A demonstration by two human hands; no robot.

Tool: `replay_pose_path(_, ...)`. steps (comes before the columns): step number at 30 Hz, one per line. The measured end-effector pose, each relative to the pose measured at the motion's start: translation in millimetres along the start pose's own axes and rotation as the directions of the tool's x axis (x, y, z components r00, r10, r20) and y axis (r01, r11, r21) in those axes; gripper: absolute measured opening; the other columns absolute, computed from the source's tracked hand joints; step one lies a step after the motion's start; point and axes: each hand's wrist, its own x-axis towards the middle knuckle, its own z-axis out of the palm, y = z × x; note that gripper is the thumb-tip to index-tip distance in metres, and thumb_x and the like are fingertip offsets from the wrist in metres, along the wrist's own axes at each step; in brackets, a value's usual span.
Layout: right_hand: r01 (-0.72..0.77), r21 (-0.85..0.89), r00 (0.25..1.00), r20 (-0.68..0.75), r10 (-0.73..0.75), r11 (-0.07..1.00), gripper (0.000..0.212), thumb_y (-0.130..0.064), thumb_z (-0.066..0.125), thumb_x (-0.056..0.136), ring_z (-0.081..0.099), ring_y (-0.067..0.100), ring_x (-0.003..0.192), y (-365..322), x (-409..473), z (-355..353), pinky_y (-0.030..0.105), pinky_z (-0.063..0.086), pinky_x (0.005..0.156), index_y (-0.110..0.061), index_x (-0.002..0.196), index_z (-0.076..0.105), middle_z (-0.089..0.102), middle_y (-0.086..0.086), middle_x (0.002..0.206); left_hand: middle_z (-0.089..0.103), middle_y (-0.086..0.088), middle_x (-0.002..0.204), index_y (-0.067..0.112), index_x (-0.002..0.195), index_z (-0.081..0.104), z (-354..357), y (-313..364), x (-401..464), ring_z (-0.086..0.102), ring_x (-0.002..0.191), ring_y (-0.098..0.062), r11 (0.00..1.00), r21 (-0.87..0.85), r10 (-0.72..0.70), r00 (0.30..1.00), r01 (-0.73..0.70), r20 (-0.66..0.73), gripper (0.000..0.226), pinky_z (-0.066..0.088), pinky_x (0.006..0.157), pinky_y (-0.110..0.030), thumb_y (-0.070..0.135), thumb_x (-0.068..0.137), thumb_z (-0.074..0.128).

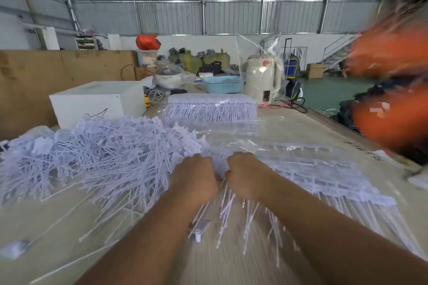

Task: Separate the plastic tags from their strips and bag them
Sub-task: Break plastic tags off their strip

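Note:
A big loose heap of pale lilac plastic tags [92, 155] covers the left half of the table. My left hand [194, 178] and my right hand [245, 176] sit side by side at the heap's right edge, both curled round a strip of tags [222, 203] whose thin tails hang out below my fists. To the right lie flat strips of tags [324, 173], some under clear plastic. A neat bagged block of tags [210, 106] stands farther back.
A white box [97, 102] stands at the back left before a cardboard wall. Behind are a blue basket [222, 84], a cream kettle [264, 81] and a cooker pot. Blurred orange sacks [389, 120] crowd the right edge. Bare wooden tabletop [58, 215] lies near me.

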Motion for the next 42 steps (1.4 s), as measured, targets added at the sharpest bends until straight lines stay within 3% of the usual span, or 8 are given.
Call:
replay_pose_path(3, -0.008, -0.002, 0.999, -0.049, 0.008, 1.000, 0.033, -0.020, 0.047, 0.094, 0.045, 0.032, 0.121, 9.2, 12.0, 6.7, 0.037, 0.042, 0.099, -0.004, 0.123, 0.048, 0.048, 0.016, 0.126, 0.065, 0.000, 0.109, 0.025, 0.113, 0.063, 4.2, -2.9, 2.6, 0.063, 0.099, -0.024, 0.996, 0.092, 0.023, 0.998, -0.017, -0.065, 0.025, 0.045, 0.073, -0.029, 0.030, 0.090, 0.055)
replay_pose_path(7, 0.034, 0.052, 0.996, -0.085, -0.029, 0.998, 0.021, -0.027, 0.045, 0.090, 0.050, 0.030, 0.113, 18.2, 22.3, 10.0, 0.033, 0.038, 0.094, -0.013, 0.103, 0.053, 0.055, 0.013, 0.116, 0.064, 0.001, 0.103, 0.024, 0.112, 0.058, 7.3, -7.8, 2.2, 0.062, 0.091, -0.021, 0.991, 0.091, 0.099, 0.994, -0.094, -0.047, 0.024, 0.042, 0.066, -0.029, 0.020, 0.089, 0.054)
replay_pose_path(14, 0.018, 0.036, 0.987, -0.163, -0.012, 0.999, 0.046, -0.039, 0.048, 0.082, 0.046, 0.028, 0.115, 19.7, 16.8, 3.8, 0.037, 0.040, 0.098, -0.017, 0.122, 0.051, 0.051, 0.006, 0.118, 0.056, 0.009, 0.074, 0.036, 0.119, 0.048, 3.6, -8.8, -3.3, 0.052, 0.062, -0.008, 0.935, -0.322, 0.124, 0.988, -0.147, -0.091, 0.030, 0.040, 0.055, -0.029, 0.033, 0.089, 0.051)
replay_pose_path(24, 0.421, 0.020, 0.779, -0.521, -0.350, 0.907, 0.025, -0.010, 0.064, 0.086, 0.049, 0.012, 0.094, 17.5, -16.6, -28.5, 0.021, 0.038, 0.074, -0.016, 0.110, 0.062, 0.051, -0.008, 0.095, 0.047, 0.015, 0.119, 0.039, 0.136, 0.040, -6.4, -14.2, -0.9, 0.051, 0.092, 0.003, 0.802, -0.577, -0.005, 0.964, -0.156, -0.267, 0.040, 0.040, 0.077, -0.024, 0.040, 0.096, 0.045)
replay_pose_path(28, 0.535, 0.057, 0.692, -0.602, -0.399, 0.843, 0.022, -0.011, 0.068, 0.086, 0.046, 0.002, 0.079, 17.8, -25.9, -41.6, 0.009, 0.034, 0.070, -0.014, 0.107, 0.064, 0.048, -0.012, 0.088, 0.059, 0.026, 0.101, 0.047, 0.110, 0.056, -13.9, -14.2, -4.7, 0.054, 0.088, 0.014, 0.618, -0.752, -0.032, 0.948, -0.231, -0.317, 0.017, 0.039, 0.069, -0.004, 0.046, 0.097, 0.047)
replay_pose_path(34, 0.574, 0.116, 0.626, -0.701, -0.343, 0.810, 0.024, -0.016, 0.062, 0.086, 0.049, 0.005, 0.076, 16.8, -26.6, -38.6, 0.013, 0.039, 0.069, -0.012, 0.109, 0.067, 0.055, -0.003, 0.086, 0.071, 0.013, 0.082, 0.034, 0.079, 0.071, -34.0, -16.2, 1.9, 0.064, 0.084, -0.012, 0.235, -0.972, -0.119, 0.991, -0.032, -0.062, 0.016, 0.045, 0.080, -0.034, 0.045, 0.085, 0.060)
replay_pose_path(38, 0.568, 0.131, 0.651, -0.675, -0.346, 0.812, 0.023, -0.017, 0.061, 0.088, 0.047, 0.000, 0.073, 12.6, -25.6, -33.1, 0.012, 0.036, 0.066, -0.010, 0.109, 0.068, 0.052, -0.008, 0.082, 0.056, 0.010, 0.068, 0.022, 0.078, 0.061, -36.6, -15.2, -8.9, 0.056, 0.065, -0.004, 0.500, -0.850, 0.082, 0.986, -0.166, -0.145, 0.042, 0.041, 0.064, -0.020, 0.062, 0.066, 0.064)
replay_pose_path(42, 0.505, 0.214, 0.732, -0.619, -0.284, 0.836, 0.020, -0.033, 0.060, 0.093, 0.047, -0.001, 0.065, 12.4, -24.5, -32.0, 0.011, 0.035, 0.059, -0.020, 0.107, 0.066, 0.047, -0.018, 0.072, 0.043, 0.010, 0.055, 0.012, 0.073, 0.053, -47.2, -20.6, -10.8, 0.043, 0.051, -0.008, 0.575, -0.782, 0.033, 0.962, -0.239, -0.270, 0.046, 0.035, 0.048, -0.019, 0.053, 0.071, 0.074)
